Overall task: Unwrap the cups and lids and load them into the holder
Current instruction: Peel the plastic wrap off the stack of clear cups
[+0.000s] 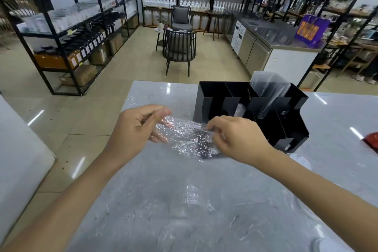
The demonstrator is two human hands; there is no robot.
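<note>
Both my hands hold a crinkled clear plastic wrapper [185, 139] above the grey marble table [143, 200]. My left hand [137, 127] pinches its left edge and my right hand [235, 137] pinches its right edge. Something dark shows through the wrapper near my right hand; I cannot tell what it is. Behind my right hand stands the black holder [214, 98] with several compartments. A stack of clear cups in a plastic sleeve [270, 90] leans in its back right compartment. A faint clear cup [189, 198] lies on the table near me.
A red object [373, 139] lies at the table's right edge. A white round thing [299, 158] sits just in front of the holder. Beyond the table are the floor, dark chairs [180, 51], shelving racks and a steel counter [266, 32].
</note>
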